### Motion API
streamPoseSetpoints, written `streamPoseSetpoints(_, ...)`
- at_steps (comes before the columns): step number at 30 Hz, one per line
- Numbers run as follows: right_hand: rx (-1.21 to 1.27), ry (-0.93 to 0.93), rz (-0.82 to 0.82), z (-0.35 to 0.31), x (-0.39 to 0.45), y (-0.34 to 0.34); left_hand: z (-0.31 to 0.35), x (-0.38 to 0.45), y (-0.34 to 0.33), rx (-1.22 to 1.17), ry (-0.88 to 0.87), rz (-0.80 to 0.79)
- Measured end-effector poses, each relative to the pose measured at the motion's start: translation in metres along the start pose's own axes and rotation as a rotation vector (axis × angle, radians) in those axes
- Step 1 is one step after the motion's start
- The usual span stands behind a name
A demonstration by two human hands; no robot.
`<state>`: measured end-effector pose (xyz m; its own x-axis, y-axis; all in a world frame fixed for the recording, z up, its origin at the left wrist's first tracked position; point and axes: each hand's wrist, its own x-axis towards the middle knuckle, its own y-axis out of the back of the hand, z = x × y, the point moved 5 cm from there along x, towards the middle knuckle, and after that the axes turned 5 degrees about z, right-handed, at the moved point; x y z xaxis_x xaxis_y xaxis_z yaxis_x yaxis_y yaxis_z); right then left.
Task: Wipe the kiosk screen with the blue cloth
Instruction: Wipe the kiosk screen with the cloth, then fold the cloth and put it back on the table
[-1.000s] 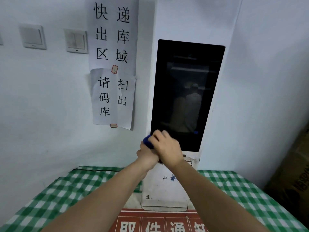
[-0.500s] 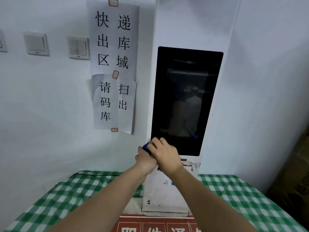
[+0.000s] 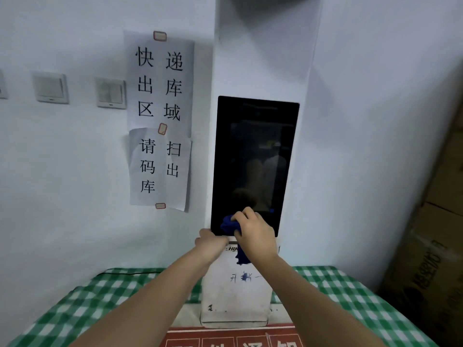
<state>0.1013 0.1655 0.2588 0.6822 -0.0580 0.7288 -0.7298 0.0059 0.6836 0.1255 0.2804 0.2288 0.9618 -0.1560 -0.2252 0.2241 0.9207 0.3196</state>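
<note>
Wall (image 3: 62, 196): pale, plain; two switch plates (image 3: 51, 87) to the left; two taped paper notices (image 3: 160, 116) with large printed characters, one above the other.

Kiosk (image 3: 263, 58): white upright column standing on the desk, scuffed at the base.

Desk (image 3: 82, 304): green-and-white check cover; a red sign lies at the near edge.

Cardboard boxes (image 3: 431, 246): stacked at the far right.

Kiosk screen (image 3: 255, 156): tall dark panel, long axis vertical, unlit, showing dim reflections. Nearly all of it rises above the hands.

Right hand (image 3: 255, 234): at the screen's lower edge, fingers (image 3: 240, 216) curled tight around the cloth, pressing it against the glass near the bottom left corner. The nearer hand to the work.

Left hand (image 3: 210, 242): just below and left of that corner, on the white casing; appears to steady the column, though whether its fingers are closed or spread cannot be told from here.

Blue cloth (image 3: 229, 225): bunched, dark blue; one wad against the glass, a tail hanging below the right palm.

Judgement: wiping is at the bottom; the unwiped run lies straight up the long axis.
</note>
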Motion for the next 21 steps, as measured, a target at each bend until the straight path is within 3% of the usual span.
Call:
streamPoseSetpoints(10, 0.615, -0.571, -0.15, 0.005, 0.004, 0.057, 0.055, -0.067, 0.005, -0.293, -0.121, -0.116)
streamPoseSetpoints(17, 1.075, -0.726, -0.149, -0.009, -0.004, 0.083, 0.068, -0.097, 0.007, -0.41, -0.157, -0.127)
streamPoseSetpoints(21, 1.125, -0.727, -0.106, -0.009, -0.018, 0.097, 0.06, -0.1, 0.011, -0.424, -0.187, -0.108)
